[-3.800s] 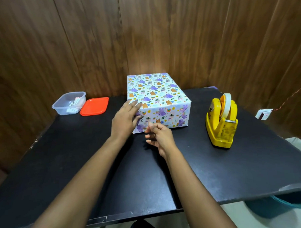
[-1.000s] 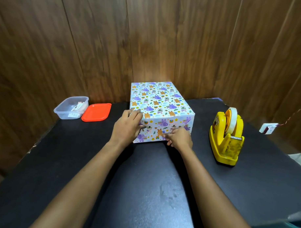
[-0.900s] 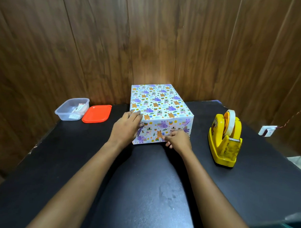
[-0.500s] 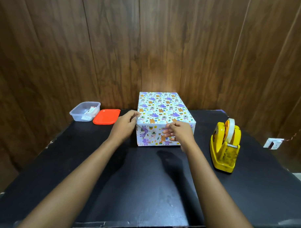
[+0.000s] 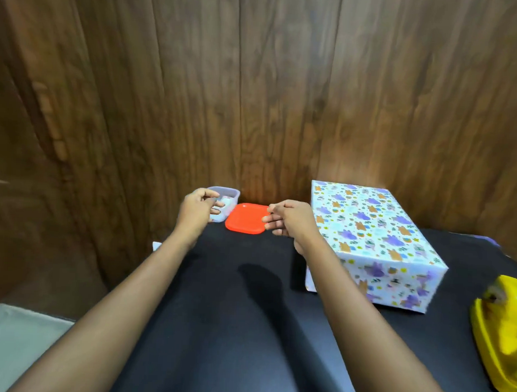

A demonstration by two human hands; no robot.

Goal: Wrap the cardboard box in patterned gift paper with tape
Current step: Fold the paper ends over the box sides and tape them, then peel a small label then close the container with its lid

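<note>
The box, fully covered in white paper with purple and orange animal prints, sits on the black table at the right, and neither hand touches it. My left hand hovers at the near left side of a small clear container, fingers loosely curled and holding nothing. My right hand hangs just left of the box, at the right edge of a red lid, fingers loosely curled and empty. A yellow tape dispenser is cut off at the right edge.
A wood-panelled wall rises right behind the table. The container and lid lie against it at the table's back. Grey floor shows beyond the table's left edge.
Both hands have left the box's front face and moved left to the container and red lid. My view has swung left, so the box now sits at the right.
</note>
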